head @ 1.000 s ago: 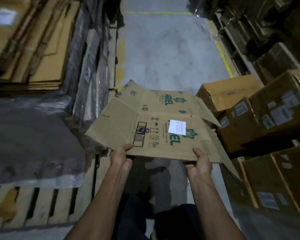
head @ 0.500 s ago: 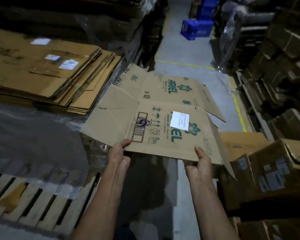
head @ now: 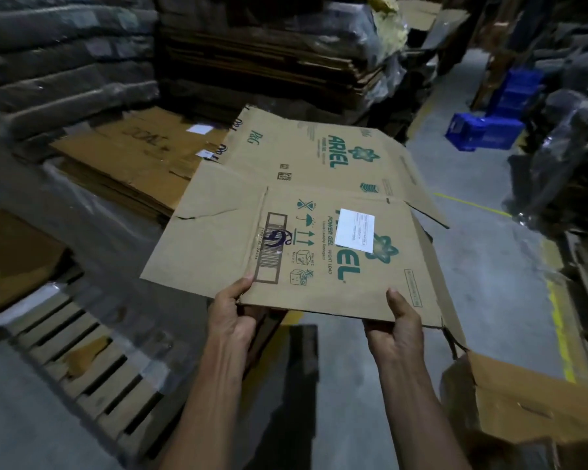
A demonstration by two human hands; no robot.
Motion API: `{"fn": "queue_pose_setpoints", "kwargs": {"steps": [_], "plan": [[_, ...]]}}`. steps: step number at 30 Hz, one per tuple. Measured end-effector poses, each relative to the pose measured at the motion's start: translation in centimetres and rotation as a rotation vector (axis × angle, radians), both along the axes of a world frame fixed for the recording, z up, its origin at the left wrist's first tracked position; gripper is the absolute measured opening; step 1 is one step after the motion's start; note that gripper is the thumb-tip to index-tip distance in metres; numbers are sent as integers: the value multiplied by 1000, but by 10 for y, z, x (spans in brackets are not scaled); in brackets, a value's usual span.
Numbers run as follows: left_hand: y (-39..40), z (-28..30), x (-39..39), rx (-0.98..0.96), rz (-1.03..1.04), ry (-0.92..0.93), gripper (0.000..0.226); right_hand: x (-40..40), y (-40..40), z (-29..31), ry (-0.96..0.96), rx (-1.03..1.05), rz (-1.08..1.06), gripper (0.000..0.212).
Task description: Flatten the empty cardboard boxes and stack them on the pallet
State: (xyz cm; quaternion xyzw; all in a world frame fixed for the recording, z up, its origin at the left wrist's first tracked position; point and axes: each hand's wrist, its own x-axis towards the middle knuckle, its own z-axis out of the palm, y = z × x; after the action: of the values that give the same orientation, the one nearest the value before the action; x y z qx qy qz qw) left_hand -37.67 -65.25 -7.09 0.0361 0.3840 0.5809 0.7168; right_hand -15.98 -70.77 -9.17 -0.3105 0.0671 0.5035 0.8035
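While I pinch the near edge of the flattened brown Ariel cardboard box point(head: 306, 239) in both hands, left hand point(head: 233, 315) and right hand point(head: 396, 325), held beside the stack of flattened brown cartons point(head: 133, 157) on the wooden pallet point(head: 82, 361), its loose flaps could snag, I reckon
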Motion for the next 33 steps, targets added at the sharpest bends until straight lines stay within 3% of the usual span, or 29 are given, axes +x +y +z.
{"fn": "queue_pose_setpoints", "kwargs": {"steps": [6, 9, 14, 19, 23, 25, 29, 33], "plan": [[67, 4, -32, 109, 93, -29, 20, -25, 96, 8, 15, 58, 159, 54], [119, 0, -53, 127, 166, -62, 18, -44, 159, 11, 3, 42, 203, 46], [210, -5, -89, 161, 234, -92, 43, -79, 265, 16, -15, 25, 285, 44], [284, -1, -114, 183, 311, -100, 19, -101, 363, 23, -14, 55, 380, 37], [338, -3, -119, 180, 399, -133, 21, -111, 442, 22, -12, 71, 472, 30], [364, -1, -115, 177, 462, -133, 18, -113, 483, 18, -14, 71, 533, 34], [417, -2, -103, 155, 604, -139, 35, -112, 562, 17, -26, 55, 650, 42], [466, 1, -82, 201, 748, -186, 42, -106, 635, 31, -49, 33, 785, 68]]}}
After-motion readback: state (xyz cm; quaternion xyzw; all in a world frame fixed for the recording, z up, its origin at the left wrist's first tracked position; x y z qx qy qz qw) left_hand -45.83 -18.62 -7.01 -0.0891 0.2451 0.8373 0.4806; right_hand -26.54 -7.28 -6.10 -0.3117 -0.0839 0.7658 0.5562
